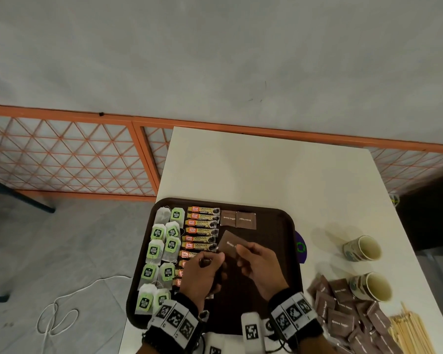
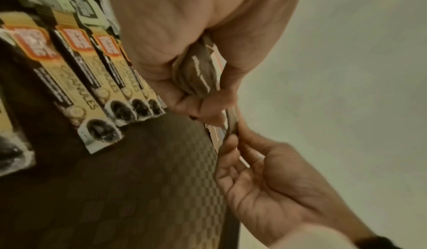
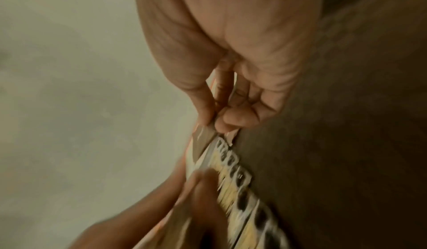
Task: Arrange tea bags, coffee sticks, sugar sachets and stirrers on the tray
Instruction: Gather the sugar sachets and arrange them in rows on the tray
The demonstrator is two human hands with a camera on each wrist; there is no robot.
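My right hand (image 1: 257,267) pinches sachet (image 1: 232,244) by near edge, above tray (image 1: 274,226) centre. My left hand (image 1: 202,273) grips bunch of sachets (image 2: 196,74), fingers curled. Two sachets (image 1: 237,219) lie flat at tray's 12 o'clock; sticks (image 1: 201,229) and tea bags (image 1: 161,251) at 9 o'clock. Loose pile (image 1: 343,310) and stirrers (image 1: 409,330) on table (image 1: 266,169) at 4 o'clock.
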